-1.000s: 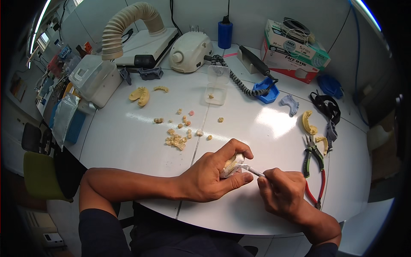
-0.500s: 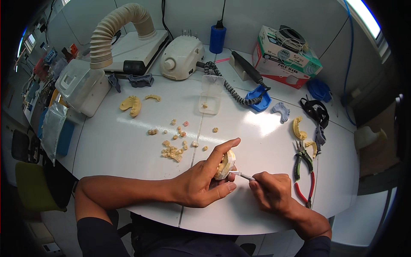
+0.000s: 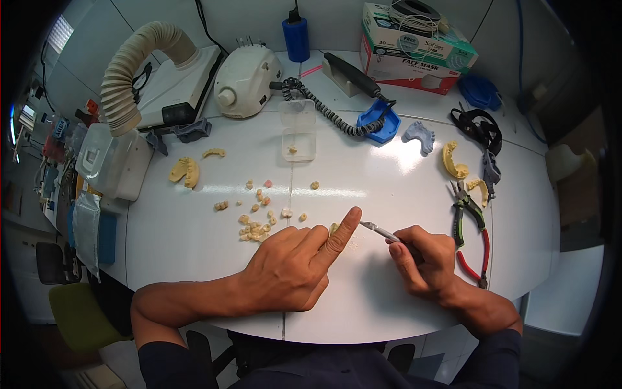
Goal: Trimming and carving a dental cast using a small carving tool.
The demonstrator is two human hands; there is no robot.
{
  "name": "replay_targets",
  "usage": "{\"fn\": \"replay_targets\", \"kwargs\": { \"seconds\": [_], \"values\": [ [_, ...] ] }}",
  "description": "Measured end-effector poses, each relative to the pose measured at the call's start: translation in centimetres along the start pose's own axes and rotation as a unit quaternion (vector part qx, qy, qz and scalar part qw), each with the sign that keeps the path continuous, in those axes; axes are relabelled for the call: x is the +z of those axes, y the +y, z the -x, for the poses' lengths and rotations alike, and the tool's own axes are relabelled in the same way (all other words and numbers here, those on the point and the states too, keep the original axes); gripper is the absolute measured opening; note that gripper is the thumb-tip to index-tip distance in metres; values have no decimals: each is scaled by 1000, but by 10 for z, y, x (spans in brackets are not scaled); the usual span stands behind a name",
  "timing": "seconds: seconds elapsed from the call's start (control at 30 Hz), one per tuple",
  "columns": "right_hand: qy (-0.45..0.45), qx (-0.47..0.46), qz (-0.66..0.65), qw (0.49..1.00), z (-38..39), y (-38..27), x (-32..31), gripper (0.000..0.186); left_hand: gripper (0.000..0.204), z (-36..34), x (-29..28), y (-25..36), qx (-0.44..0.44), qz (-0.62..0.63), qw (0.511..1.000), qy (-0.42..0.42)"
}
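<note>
Turned since the earlier frame: our left hand, back now uppermost; cast mostly covered; knife tip shifted beside the extended finger

Left hand: ours, curled about the cast, one finger held straight; the exact grip is hidden beneath it.

Cast: under our left hand, one yellowish sliver showing between the straight finger and the bent ones.

Right hand: ours, closed on the knife handle, fingers and thumb pinching it.

Knife: slim, metallic, blade pointing left, tip just beside our left fingertip; we cannot tell whether they touch.

Flecks: pale, on the table, just right of the straight finger.

Tooth pieces: yellowish, small, heaped beyond our left hand, others scattered near; one pink piece among them.

Clear box: lid raised, one small piece inside.

Horseshoe model: yellow, left of the scatter, a thin yellow arch near it.

Grey-blue arch: far right, between the blue tray and a curved yellow model.

Pliers: green and red handles, right of our right hand, nose pointing away from us.

Handpiece: black, in its stand, coiled cord running to the white control unit.

Hose: ribbed, cream, arching at far left above a lidded tub.

Carton: at the back, coiled cable on top.
</note>
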State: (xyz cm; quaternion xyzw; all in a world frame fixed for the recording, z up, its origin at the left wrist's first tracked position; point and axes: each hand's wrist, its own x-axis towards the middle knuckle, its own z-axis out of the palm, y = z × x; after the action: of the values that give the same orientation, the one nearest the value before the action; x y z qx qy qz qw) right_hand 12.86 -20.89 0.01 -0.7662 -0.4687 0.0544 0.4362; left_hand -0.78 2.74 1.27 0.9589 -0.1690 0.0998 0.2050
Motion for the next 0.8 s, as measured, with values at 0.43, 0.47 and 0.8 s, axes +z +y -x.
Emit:
{"fn": "replay_targets", "kwargs": {
  "seconds": [0.43, 0.47, 0.8],
  "values": [
    [90, 151, -110, 978, 2, 10, -4, 20, 92, 4, 2, -11, -16, 38, 992, 123],
    [87, 169, -133, 973, 1, 11, -5, 20, 90, 2, -2, -8, -8, 14, 995, 96],
    [69, 101, -77, 989, -8, 10, -4, 18, 79, 1, 1, -5, -19, -175, 984, -35]
  ]
}}
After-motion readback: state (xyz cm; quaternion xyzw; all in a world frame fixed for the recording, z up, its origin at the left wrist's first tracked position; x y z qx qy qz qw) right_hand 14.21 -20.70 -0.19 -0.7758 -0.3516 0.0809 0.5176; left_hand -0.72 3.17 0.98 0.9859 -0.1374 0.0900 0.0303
